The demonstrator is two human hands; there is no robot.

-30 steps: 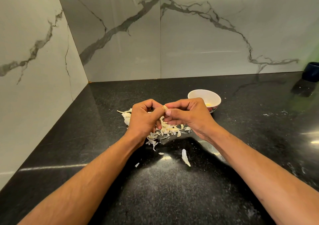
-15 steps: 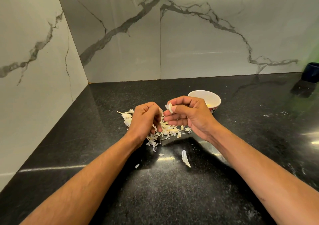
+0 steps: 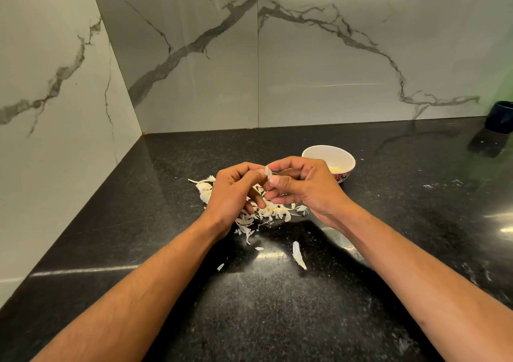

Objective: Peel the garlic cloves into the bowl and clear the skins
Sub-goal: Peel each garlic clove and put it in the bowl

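A: Where are the hands?

B: Both are raised over the middle of the black counter (image 3: 277, 320), close together, fingers curled. The right hand (image 3: 302, 186) pinches a small pale piece of garlic skin (image 3: 268, 173) between thumb and forefinger. The left hand (image 3: 236, 192) is curled with its fingertips right against that same piece; whether it grips a clove inside the fingers, I cannot tell.

A: And the skins?

B: A pile of skins (image 3: 266, 213) lies on the counter directly beneath the hands, spreading left toward the corner where the two marble walls meet. A loose skin (image 3: 298, 254) lies nearer the person, apart from the heap, with two smaller flakes beside it.

A: The bowl?

B: The white bowl (image 3: 344, 157), with a red and dark pattern low on its outside, stands upright just behind the right hand, toward the counter's back edge. Something yellowish sits inside it, probably peeled cloves, though too little shows to be sure.

A: Anything else?

B: A dark blue cup (image 3: 501, 117) at the far right, against the back wall, well apart from everything.
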